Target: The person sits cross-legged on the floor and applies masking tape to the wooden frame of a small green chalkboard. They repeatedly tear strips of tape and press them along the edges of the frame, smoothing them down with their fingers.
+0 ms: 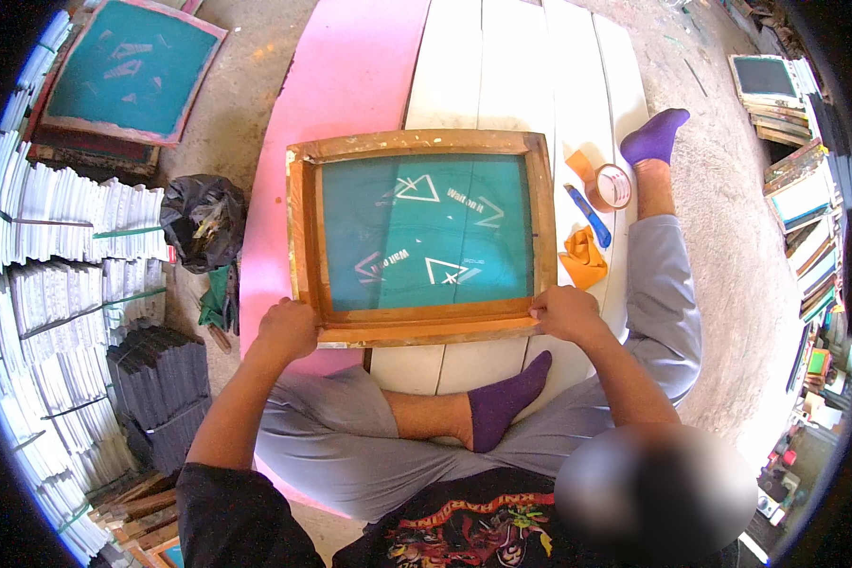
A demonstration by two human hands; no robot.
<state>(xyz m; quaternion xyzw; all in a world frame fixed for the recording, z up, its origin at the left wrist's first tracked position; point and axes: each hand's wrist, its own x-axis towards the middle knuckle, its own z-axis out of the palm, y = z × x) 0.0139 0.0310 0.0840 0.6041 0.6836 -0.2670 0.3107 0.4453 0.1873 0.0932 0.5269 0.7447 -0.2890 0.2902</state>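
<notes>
Green wood-framed printing screen (424, 237) centre

Bare white boards (502, 66) beyond the wooden screen frame (421, 237): open passage. Pink sheet (350, 85) to its left: open. Right of frame, crowded: tape roll (613, 186), blue cutter (589, 216), orange cloth (584, 257), outstretched leg (661, 275). Near side blocked by folded leg (464, 412).
</notes>
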